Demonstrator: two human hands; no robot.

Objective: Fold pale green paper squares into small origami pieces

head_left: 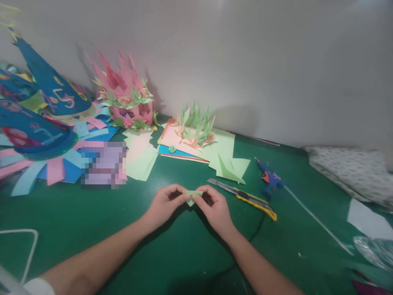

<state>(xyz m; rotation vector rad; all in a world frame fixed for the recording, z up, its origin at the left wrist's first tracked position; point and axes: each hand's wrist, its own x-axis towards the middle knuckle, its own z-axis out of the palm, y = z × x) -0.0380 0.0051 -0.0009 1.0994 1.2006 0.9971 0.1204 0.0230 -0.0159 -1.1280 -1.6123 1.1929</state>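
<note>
Between my two hands is a small piece of light green paper (pixel 191 202), folded to a downward point with a straight top edge. My left hand (pixel 168 203) pinches its left end between thumb and fingers. At its right end, my right hand (pixel 214 205) grips in the same way, the thumbs almost meeting in the middle. A yellow utility knife (pixel 245 198) with its blade out lies just right of my right hand. Beyond it rests a blue glue gun (pixel 270 177) with a long clear glue stick (pixel 319 221) in its back.
A green and peach paper crown (pixel 196 131) sits on stacked coloured sheets (pixel 225 143) near the wall. Pink paper crowns (pixel 129 94) and blue cone hats (pixel 58 82) stand at left among paper strips (pixel 55 170). Patterned cloth (pixel 350 170) lies at right.
</note>
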